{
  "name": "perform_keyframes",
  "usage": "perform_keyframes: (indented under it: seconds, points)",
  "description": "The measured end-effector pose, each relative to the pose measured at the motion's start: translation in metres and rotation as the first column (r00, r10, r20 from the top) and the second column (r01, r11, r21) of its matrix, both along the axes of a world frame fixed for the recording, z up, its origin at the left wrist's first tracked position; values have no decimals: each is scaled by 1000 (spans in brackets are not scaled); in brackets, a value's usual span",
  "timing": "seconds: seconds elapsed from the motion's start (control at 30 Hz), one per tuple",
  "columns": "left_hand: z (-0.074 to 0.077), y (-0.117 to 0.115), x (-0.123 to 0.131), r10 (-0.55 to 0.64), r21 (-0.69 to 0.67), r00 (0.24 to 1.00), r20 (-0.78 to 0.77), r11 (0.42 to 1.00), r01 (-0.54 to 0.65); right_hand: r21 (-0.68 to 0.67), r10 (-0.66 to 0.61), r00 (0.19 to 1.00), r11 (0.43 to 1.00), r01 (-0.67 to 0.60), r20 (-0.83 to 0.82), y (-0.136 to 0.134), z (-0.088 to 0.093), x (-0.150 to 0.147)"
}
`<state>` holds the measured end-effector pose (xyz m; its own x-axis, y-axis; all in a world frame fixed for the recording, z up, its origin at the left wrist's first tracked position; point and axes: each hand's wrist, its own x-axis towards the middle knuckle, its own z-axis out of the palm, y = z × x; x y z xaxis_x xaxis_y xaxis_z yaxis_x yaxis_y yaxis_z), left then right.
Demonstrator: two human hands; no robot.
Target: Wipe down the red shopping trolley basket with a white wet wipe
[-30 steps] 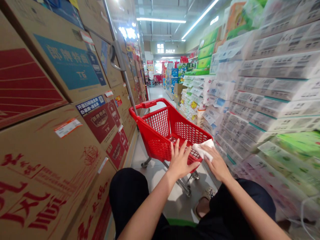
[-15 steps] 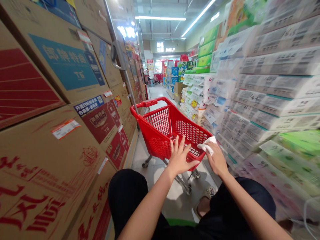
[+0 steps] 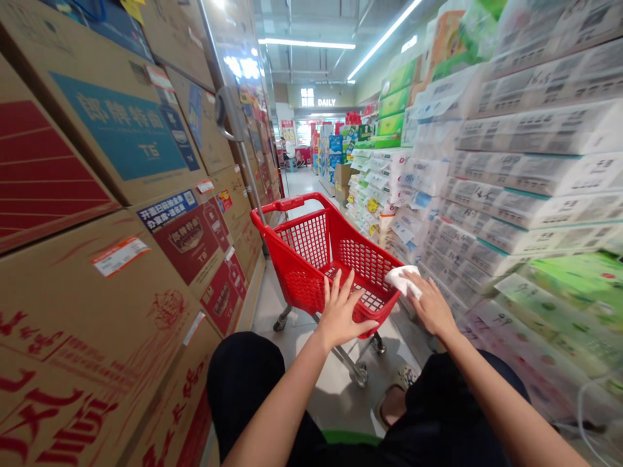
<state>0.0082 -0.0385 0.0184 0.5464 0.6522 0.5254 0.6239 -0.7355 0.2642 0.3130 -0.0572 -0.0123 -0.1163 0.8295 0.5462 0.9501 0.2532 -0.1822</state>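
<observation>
A red plastic shopping cart with a lattice basket stands on the floor in front of my knees. My left hand rests at the cart's near rim, fingers spread and thumb stretched to the right, holding nothing. At the rim's right corner my right hand presses a white cloth or tissue under its fingers. Part of the cloth sticks out beyond the fingertips, over the rim. The inside of the basket shows only its own lattice floor.
Stacked cardboard cartons wall the aisle on the left, with a metal pole beside them. Piled tissue packs line the right side. The tiled floor runs back toward a person seated far off.
My right hand has shifted slightly right and outward at the rim with the white cloth. The left hand stays at the near rim, fingers still spread. The view has moved a little.
</observation>
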Motion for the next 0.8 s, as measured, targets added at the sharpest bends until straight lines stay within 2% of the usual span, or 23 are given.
perform_keyframes:
  seconds: [0.1,0.2,0.3,0.37,0.43,0.53,0.6,0.67,0.8]
  points:
    - [0,1,2,1,-4,1000,16,1000,-1,15,-21,999,1000,22,-47,-1,-2,-7]
    - [0,4,4,6,6,1000,24,1000,-6,46,70,989,997,-64,-127,-25,-6,-49]
    - [-2,6,4,10,18,1000,28,1000,-10,38,176,975,984,-172,-139,-50,-7,-85]
    - [-3,7,3,7,22,1000,25,1000,-7,22,227,969,974,-226,-96,-53,-5,-87]
    - [-4,7,2,0,21,1000,18,1000,-1,4,235,971,972,-235,-44,-43,-1,-71]
    - [-3,7,4,-3,15,1000,11,1000,3,8,125,992,992,-125,-29,-16,4,-34]
    - [-3,8,5,-3,16,1000,10,1000,3,17,44,997,999,-43,-60,-3,6,-22]
    - [-3,10,7,-3,24,1000,6,1000,3,26,13,995,1000,-10,-96,-3,4,-29]
    - [-5,13,4,-4,43,1000,-4,999,4,40,97,987,995,-92,-131,-36,-7,-87]
